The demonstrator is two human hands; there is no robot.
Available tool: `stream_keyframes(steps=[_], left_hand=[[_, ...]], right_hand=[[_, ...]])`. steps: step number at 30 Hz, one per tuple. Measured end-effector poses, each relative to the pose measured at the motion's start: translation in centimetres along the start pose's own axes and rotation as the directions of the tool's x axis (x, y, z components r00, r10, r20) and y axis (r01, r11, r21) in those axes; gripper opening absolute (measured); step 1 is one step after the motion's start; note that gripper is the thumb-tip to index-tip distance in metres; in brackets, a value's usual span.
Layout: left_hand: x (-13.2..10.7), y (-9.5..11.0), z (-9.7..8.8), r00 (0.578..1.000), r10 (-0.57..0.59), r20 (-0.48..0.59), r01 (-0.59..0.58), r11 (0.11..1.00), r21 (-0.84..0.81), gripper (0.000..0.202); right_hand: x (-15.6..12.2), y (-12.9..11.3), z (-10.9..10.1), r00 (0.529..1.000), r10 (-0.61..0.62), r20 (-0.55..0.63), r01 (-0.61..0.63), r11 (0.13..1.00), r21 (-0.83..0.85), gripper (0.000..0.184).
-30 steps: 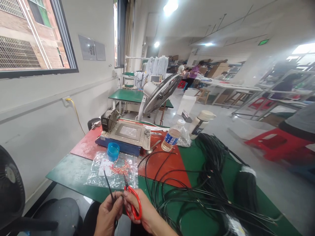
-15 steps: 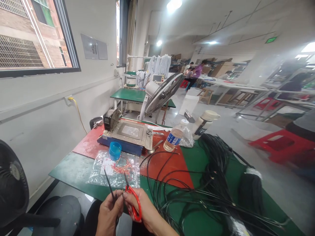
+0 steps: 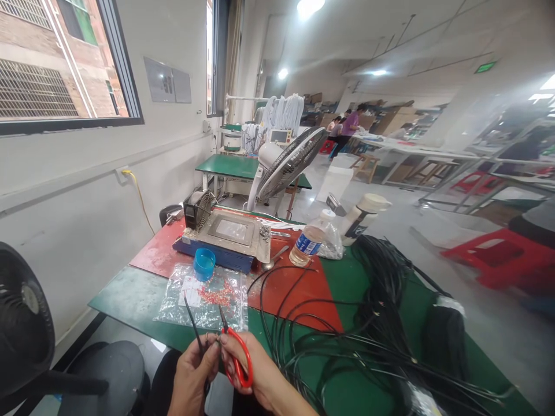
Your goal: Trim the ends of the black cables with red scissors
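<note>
My left hand point(image 3: 195, 367) is closed around a black cable point(image 3: 193, 323), whose end points up and away from me. In my right hand point(image 3: 247, 364) is a pair of red-handled scissors point(image 3: 248, 355), their dark blades pointing away. The fingertips of both hands meet or nearly meet; what lies between them is too small to make out. Just beyond the hands, a clear plastic bag point(image 3: 173, 306) lies flat with small red and pale scraps point(image 3: 217, 293) on it. A blue round container point(image 3: 204, 264) stands at the bag's far edge.
A blue-based device with a metal top point(image 3: 217, 254) and small fan point(image 3: 199, 209) stands beyond the bag. A bottle point(image 3: 307, 245), a cream flask point(image 3: 363, 219) and a spoon point(image 3: 275, 259) are to its right. Black cables point(image 3: 381, 294) cover the table's right side. A large fan point(image 3: 288, 164) stands behind.
The whole view has shifted slightly. Both hands keep nearly the same pose, with the cable and the scissors still held; the scissors look very slightly turned.
</note>
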State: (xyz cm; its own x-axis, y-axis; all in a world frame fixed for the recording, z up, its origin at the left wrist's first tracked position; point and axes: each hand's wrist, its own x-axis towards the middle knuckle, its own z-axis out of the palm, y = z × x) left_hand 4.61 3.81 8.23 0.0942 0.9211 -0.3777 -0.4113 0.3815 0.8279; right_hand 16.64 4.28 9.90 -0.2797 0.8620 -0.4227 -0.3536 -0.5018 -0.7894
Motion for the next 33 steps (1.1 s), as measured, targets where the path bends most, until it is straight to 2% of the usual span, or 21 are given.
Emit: stream_keyframes(steps=[4,7,9,10,11,12,13,14,15,16,17,18,20,24,29,33], left_hand=[[-0.2,0.1,0.3,0.999,-0.032,-0.019,0.031,0.997,-0.066,0.031],[-0.3,0.3,0.4,0.997,-0.073,-0.024,0.069,0.988,-0.139,0.032],[-0.4,0.6,0.4,0.991,-0.134,-0.019,0.127,0.968,-0.218,0.029],[-0.4,0.8,0.4,0.984,-0.175,-0.013,0.166,0.950,-0.263,0.027],[-0.5,1.0,0.3,0.976,-0.218,-0.004,0.207,0.928,-0.309,0.024],[-0.6,1.3,0.3,0.965,-0.262,0.012,0.249,0.902,-0.352,0.021],[-0.7,1.5,0.3,0.954,-0.298,0.030,0.285,0.875,-0.391,0.018],[-0.8,1.7,0.3,0.946,-0.321,0.043,0.308,0.853,-0.422,0.016],[-0.9,1.8,0.2,0.942,-0.333,0.048,0.318,0.836,-0.447,0.014],[-0.9,1.9,0.2,0.939,-0.341,0.049,0.323,0.822,-0.469,0.013],[-0.9,1.9,0.2,0.936,-0.350,0.047,0.327,0.807,-0.492,0.014],[-0.9,1.9,0.2,0.932,-0.358,0.049,0.330,0.789,-0.517,0.014],[-0.9,1.8,0.1,0.922,-0.377,0.082,0.354,0.742,-0.569,0.013],[-0.8,1.5,0.1,0.906,-0.404,0.127,0.394,0.695,-0.602,0.012],[-0.8,1.2,0.2,0.911,-0.383,0.153,0.389,0.674,-0.628,0.020],[-1.2,1.4,0.4,0.915,-0.370,0.163,0.384,0.668,-0.637,0.022]], right_hand=[[0.1,0.1,0.0,0.999,0.032,-0.009,-0.033,0.999,-0.019,0.049],[0.2,0.5,-0.3,1.000,0.008,-0.001,-0.008,0.995,-0.096,0.048],[0.2,0.7,-0.5,0.994,-0.103,-0.030,0.092,0.964,-0.250,0.046],[0.1,0.7,-0.7,0.974,-0.222,-0.044,0.189,0.906,-0.379,0.043],[0.0,0.7,-0.8,0.924,-0.382,-0.030,0.309,0.791,-0.528,0.040],[-0.1,0.7,-1.0,0.834,-0.551,0.031,0.429,0.612,-0.664,0.037],[-0.3,0.6,-1.1,0.709,-0.690,0.143,0.528,0.386,-0.757,0.034],[-0.5,0.4,-1.2,0.572,-0.769,0.284,0.592,0.148,-0.792,0.031],[-0.6,0.2,-1.2,0.447,-0.790,0.421,0.626,-0.059,-0.777,0.029],[-0.8,0.0,-1.3,0.348,-0.768,0.538,0.640,-0.225,-0.735,0.029],[-0.9,-0.2,-1.3,0.280,-0.724,0.631,0.639,-0.350,-0.685,0.029],[-1.0,-0.5,-1.2,0.240,-0.674,0.699,0.630,-0.439,-0.640,0.028],[-1.2,-0.9,-1.0,0.202,-0.588,0.783,0.610,-0.550,-0.570,0.028],[-1.2,-1.2,-0.7,0.153,-0.504,0.850,0.579,-0.651,-0.490,0.029],[-1.1,-1.5,-0.8,0.235,-0.431,0.871,0.580,-0.657,-0.481,0.031],[-1.5,-2.2,-1.1,0.233,-0.428,0.873,0.611,-0.634,-0.474,0.027]])
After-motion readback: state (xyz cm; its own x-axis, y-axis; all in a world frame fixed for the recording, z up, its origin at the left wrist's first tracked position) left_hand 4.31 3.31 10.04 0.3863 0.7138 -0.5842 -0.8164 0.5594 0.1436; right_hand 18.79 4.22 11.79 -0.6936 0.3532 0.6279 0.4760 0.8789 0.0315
